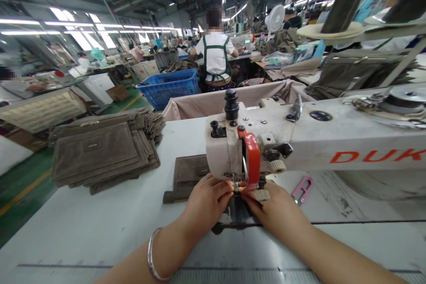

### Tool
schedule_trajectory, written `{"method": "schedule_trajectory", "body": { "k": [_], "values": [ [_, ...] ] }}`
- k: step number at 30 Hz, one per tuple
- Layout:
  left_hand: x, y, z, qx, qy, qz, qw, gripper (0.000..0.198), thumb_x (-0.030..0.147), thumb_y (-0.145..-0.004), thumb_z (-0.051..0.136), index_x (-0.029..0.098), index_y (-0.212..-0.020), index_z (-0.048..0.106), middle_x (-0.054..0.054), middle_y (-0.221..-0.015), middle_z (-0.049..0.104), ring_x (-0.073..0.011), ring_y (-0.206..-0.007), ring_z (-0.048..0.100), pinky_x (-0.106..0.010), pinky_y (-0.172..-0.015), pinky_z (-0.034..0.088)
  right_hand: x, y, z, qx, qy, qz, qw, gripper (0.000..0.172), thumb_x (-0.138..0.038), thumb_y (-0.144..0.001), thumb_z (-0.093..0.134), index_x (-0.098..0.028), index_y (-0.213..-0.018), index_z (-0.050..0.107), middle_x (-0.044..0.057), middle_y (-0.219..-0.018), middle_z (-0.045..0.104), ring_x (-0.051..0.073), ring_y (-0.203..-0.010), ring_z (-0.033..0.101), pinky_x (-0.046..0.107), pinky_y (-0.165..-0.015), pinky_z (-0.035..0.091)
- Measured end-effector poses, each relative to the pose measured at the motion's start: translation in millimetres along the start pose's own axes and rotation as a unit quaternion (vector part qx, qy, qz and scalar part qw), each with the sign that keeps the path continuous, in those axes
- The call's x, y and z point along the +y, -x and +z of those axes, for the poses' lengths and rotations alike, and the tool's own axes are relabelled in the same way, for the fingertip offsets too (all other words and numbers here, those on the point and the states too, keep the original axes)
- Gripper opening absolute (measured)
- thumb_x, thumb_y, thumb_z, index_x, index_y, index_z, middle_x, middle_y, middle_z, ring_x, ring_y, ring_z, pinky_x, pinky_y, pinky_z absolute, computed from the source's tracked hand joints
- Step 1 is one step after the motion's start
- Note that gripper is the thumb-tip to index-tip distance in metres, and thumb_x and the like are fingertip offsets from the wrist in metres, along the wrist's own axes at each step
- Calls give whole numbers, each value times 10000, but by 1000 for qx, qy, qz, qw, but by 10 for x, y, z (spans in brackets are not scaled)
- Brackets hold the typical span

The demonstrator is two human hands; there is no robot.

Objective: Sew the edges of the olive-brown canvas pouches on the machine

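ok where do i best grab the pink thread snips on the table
Pinch the pink loop of the thread snips from above, coming from the near side with your right hand. They lie flat on the table, and that broad loop offers more to close on than the narrow tip end, which is hard to make out.

Left of the grip, a stack of brown suede-like panels (100,155) lies on the white sewing table (83,226). Just right of the grip, pink thread snips (302,190) rest on the same table. Directly ahead sits a beige cloth-lined bin (229,100). Beyond it are a blue plastic crate (169,88), a co-worker (214,55) in a white shirt and green apron, and a white fan (275,18).
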State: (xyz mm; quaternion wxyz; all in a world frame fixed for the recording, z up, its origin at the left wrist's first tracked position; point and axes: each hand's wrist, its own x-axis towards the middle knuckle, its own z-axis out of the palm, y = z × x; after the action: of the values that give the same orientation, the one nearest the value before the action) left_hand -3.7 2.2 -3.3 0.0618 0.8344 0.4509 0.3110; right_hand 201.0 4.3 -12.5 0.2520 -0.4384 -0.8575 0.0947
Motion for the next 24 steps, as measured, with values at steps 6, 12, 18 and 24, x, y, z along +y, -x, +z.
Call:
{"method": "schedule_trajectory", "body": {
  "k": [6,12,18,24],
  "values": [
    [-12,-11,13,3,-6,-1,1000,87,148,-848,656,221,-834,700,-31,-876,732,-218,-847,660,-369,-810,531,2,-6,14,-5,1,8,1000,174,-172,-902,530,-208,-946,695,78,-904,663,220,-820,625,322,-731,501],
    [-7,-15,11,1,-4,0,1000,117,104,-815,675,218,-835,692,-23,-870,729,-219,-852,653,-362,-805,530,-16,-9,6,0,5,15,1000,153,-179,-905,537,-206,-910,688,65,-855,655,215,-785,616,304,-691,480],
    [-5,-8,15,9,-13,-2,1000,135,86,-800,677,218,-828,688,-34,-876,724,-227,-845,650,-362,-767,533,-59,-36,-36,3,10,11,1000,169,-155,-910,524,-218,-916,680,52,-863,660,191,-796,611,272,-700,464],
    [-9,-11,22,7,-15,0,1000,128,99,-808,673,222,-833,692,-30,-878,723,-227,-852,656,-366,-780,534,-59,-39,-31,-8,3,5,1000,184,-131,-904,522,-225,-935,677,44,-910,666,186,-827,608,270,-721,464]
  ]
}}
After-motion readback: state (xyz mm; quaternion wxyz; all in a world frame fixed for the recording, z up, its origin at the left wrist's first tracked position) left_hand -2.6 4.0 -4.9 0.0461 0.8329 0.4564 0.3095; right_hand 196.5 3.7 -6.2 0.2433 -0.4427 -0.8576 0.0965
